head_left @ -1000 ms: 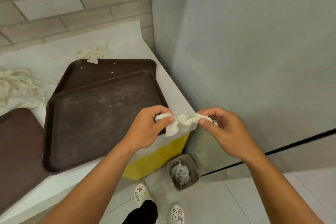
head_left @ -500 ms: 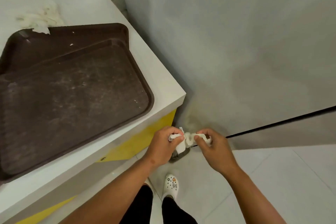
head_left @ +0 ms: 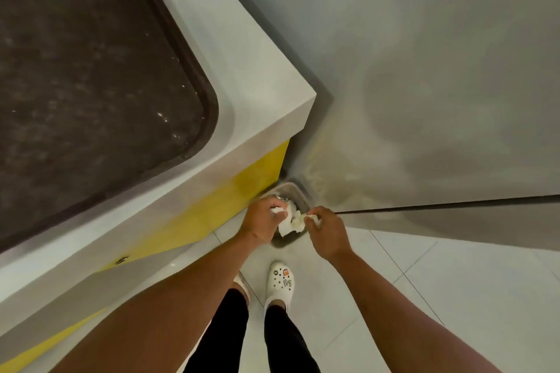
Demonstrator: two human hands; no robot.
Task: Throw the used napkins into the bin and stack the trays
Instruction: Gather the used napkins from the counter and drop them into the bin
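wall (head_left: pixel 424 70): grey, fills upper right, dark line along its base
counter (head_left: pixel 242 76): white top, yellow front below, corner points toward the wall
tray (head_left: pixel 91 70): dark brown, scuffed, lies flat on the counter, rounded corner near the counter edge; nothing on the part in view
floor (head_left: pixel 454 281): pale tiles
legs: black trousers, bottom centre, under the arms
shoe (head_left: pixel 281 283): white clog with charms, just behind the bin; second clog mostly hidden by the left forearm
bin (head_left: pixel 298 194): small, grey, on the floor in the nook between counter corner and wall; mostly covered by the hands, contents cannot tell
arms: both bare, stretched down and forward, converging over the bin
left hand (head_left: pixel 262 221): knuckles up, over the bin's left side, fingers curled closed, pinching the left end of the napkin
right hand (head_left: pixel 327 230): over the bin's right edge, thumb and forefinger pinched on the right end, other fingers curled in
napkin (head_left: pixel 291 221): white, crumpled, stretched between the two hands, directly above the bin opening, a loose fold hangs down under the left hand; not yet dropped
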